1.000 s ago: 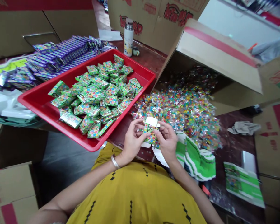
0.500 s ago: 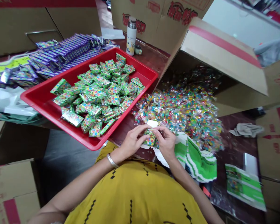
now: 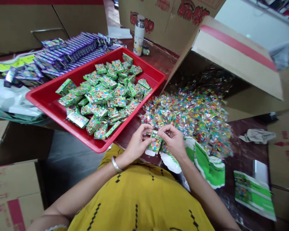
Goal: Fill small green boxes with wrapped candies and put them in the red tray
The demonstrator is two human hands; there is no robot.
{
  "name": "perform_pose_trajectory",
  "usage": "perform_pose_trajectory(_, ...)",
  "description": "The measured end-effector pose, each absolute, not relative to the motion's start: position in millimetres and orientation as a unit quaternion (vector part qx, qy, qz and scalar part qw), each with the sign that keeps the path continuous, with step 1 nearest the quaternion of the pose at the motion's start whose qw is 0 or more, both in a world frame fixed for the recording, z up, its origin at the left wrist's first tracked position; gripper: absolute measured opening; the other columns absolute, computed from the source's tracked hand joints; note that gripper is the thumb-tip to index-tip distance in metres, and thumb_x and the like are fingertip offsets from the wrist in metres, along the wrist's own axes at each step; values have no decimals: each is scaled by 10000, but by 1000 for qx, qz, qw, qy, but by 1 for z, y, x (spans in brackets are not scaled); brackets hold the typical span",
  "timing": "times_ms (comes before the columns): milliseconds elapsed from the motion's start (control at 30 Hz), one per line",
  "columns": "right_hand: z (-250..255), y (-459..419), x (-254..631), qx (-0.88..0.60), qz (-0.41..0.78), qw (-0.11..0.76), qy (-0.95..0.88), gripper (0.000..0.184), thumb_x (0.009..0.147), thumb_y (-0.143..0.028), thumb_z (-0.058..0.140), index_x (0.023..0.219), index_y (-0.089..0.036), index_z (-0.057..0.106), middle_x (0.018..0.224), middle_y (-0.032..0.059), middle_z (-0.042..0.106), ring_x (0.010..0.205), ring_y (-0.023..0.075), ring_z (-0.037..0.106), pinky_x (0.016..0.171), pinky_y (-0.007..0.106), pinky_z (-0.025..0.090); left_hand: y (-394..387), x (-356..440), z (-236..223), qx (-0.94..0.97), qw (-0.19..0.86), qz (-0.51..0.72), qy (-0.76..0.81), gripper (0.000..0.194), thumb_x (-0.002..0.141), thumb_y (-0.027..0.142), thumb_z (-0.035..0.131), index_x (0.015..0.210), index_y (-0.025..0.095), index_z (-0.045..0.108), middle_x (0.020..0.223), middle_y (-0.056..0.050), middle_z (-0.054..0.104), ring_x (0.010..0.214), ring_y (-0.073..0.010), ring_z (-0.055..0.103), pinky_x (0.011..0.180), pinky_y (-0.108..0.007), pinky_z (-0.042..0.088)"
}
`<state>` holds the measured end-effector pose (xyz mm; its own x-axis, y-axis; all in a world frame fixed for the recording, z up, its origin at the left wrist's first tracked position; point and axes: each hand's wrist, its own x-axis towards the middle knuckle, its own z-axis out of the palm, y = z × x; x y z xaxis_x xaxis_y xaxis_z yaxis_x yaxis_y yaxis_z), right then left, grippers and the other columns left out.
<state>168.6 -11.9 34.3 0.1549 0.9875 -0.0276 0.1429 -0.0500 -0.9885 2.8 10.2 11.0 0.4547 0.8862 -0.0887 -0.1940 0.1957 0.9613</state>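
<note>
My left hand and my right hand are both closed round one small green box with a colourful print, held just above the table's near edge. Its top end sits under my fingertips; a white flap shows at its bottom end. Right behind my hands lies a heap of clear candy packets spilling from a tipped cardboard carton. A red tray to the left holds several filled green boxes.
Flat green box blanks lie stacked to the right of my hands, more farther right. Purple boxes are piled behind the tray. A white flask and a small cup stand at the back. Cardboard cartons ring the table. A grey cloth lies right.
The white top flap that stood up from the box a second ago is now folded down under my fingertips. The hands have kept their place.
</note>
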Motion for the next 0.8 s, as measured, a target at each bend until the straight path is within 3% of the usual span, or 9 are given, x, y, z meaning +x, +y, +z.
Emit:
perform_pose_trajectory(267,36,1,183,-580,521,449,-436,208,672,-321,804,640,-192,644,701,-3,632,673,146,573,662,290,455,6,-3,14,560,665,367,331,413,826,148,618,1207,214,473,1065,-56,635,949,-166,641,762,-250,521)
perform_pose_trajectory(400,37,-7,176,-591,441,437,-515,198,763,-305,735,637,-198,625,737,12,632,716,162,576,704,311,452,4,-7,15,567,664,359,329,454,852,153,588,1290,217,488,1098,-67,656,979,-180,640,833,-290,517)
perform_pose_trajectory(533,35,-26,166,-579,366,435,-584,202,861,-278,630,673,-203,625,849,36,651,834,178,601,813,335,452,-2,-16,9,570,657,358,340,360,862,176,585,1221,214,587,1151,-59,655,1063,-191,616,940,-313,476)
perform_pose_trajectory(667,22,-40,163,-565,436,390,-582,116,854,-298,641,784,-208,660,949,53,656,891,192,622,804,333,480,-11,-28,-4,556,677,328,354,337,842,169,597,1178,197,601,1111,-56,667,1024,-185,620,922,-310,474)
perform_pose_trajectory(800,9,-39,159,-555,556,342,-516,145,823,-343,678,865,-210,640,790,4,648,689,152,611,653,284,494,-15,-37,-11,532,709,308,346,351,821,146,597,1168,198,571,1056,-50,666,994,-188,624,881,-313,484)
